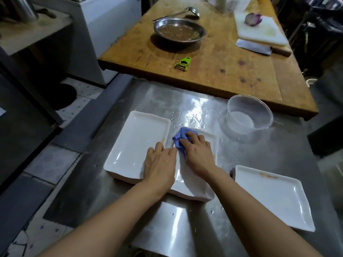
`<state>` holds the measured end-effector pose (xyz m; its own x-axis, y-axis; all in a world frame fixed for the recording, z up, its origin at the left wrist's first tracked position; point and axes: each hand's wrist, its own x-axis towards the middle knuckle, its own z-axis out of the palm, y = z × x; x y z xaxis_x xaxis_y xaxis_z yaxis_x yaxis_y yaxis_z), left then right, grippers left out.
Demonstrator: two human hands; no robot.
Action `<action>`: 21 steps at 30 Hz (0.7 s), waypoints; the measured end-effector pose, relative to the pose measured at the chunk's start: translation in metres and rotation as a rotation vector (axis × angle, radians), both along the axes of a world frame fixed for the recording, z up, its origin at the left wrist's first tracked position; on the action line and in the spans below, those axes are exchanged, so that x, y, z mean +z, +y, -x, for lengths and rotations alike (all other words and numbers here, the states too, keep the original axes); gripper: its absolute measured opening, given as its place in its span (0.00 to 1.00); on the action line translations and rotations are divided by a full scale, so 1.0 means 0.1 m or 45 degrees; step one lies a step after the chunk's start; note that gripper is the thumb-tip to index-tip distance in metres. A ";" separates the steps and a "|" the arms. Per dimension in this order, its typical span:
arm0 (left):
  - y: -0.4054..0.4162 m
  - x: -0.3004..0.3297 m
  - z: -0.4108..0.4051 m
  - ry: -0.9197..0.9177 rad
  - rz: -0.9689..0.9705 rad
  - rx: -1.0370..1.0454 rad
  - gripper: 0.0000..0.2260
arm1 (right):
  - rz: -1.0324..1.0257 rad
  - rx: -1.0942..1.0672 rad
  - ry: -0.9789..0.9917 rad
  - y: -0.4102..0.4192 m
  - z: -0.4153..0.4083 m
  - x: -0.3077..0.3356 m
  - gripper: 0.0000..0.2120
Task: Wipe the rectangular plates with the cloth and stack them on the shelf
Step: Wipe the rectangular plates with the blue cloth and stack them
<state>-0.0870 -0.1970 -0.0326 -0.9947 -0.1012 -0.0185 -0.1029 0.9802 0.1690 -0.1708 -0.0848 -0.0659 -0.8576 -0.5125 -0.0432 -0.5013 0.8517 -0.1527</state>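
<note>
A person's right hand [199, 153] grips a crumpled blue cloth [181, 139] at the far end of a white rectangular ceramic plate [193, 184] lying lengthwise away from the steel table's near edge [167, 229], while the flat left hand [160, 164] steadies its left rim.

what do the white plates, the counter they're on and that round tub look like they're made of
White plates: likely glazed ceramic or melamine, glossy with bright glare.
Counter: apparently stainless steel, grey, reflective, beaded with water.
Round tub: seemingly clear plastic, see-through thin walls.
</note>
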 end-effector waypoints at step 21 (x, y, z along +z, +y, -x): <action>0.05 -0.03 0.06 -0.090 0.256 -0.105 0.09 | -0.067 -0.049 -0.013 0.55 -0.18 0.15 0.14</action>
<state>-0.0934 -0.1920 -0.0359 -0.9967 -0.0280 -0.0760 -0.0253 0.9990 -0.0357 -0.1530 -0.0301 -0.0508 -0.8762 -0.4756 -0.0781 -0.4663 0.8775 -0.1119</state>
